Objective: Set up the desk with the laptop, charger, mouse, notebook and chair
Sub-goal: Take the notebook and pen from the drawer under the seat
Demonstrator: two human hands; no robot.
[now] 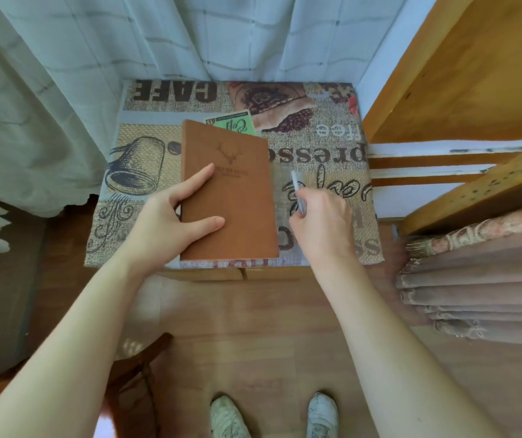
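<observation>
A brown notebook (228,191) with a stag emblem lies on the coffee-print cloth (316,143) covering the desk, its near edge at the desk's front edge. The left hand (174,219) grips the notebook's left edge, thumb and forefinger spread flat across the cover and the other fingers out of sight. Just right of the notebook, the right hand (319,222) is closed around a blurred, pale pen (297,191) held above the cloth.
</observation>
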